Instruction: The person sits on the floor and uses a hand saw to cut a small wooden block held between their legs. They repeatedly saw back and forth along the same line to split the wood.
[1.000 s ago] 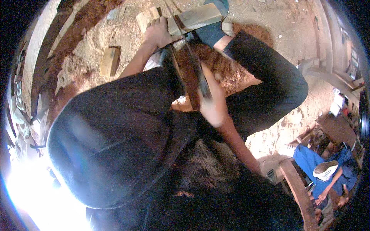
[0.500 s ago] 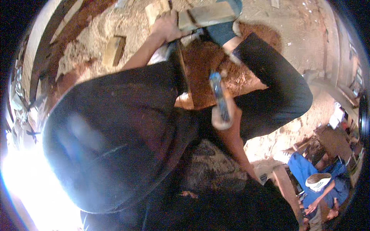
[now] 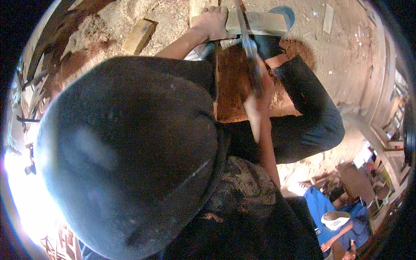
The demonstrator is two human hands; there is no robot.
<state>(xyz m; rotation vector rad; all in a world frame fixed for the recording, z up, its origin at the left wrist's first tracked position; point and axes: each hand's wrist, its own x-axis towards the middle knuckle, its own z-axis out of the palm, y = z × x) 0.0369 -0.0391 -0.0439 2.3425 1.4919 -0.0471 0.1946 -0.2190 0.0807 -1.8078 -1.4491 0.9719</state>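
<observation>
Fingers of my left hand [image 3: 211, 24] press over pale timber: an upright piece [image 3: 199, 6] behind them and a short block [image 3: 268, 24] lying crosswise to their right, over my foot in a blue slipper [image 3: 287, 14]. A long, narrow-bladed tool [image 3: 245, 30], perhaps a saw, crosses the block just right of that hand. My right hand [image 3: 260, 89] is wrapped round its near end, blurred by motion, between my bent legs in dark trousers [image 3: 312, 99]. Reddish sawdust lies on the ground beneath.
A loose wooden block [image 3: 138, 37] lies at upper left. Dark timbers [image 3: 37, 60] line the left edge, pale curved beams [image 3: 375, 130] the right. A co-worker in blue trousers [image 3: 316, 201], one white shoe [image 3: 333, 221] showing, is at lower right among wooden clutter.
The tool in my right hand has moved back and forth, now reaching across the block again. The view has shifted, so my left hand and the timber sit higher and farther right.
</observation>
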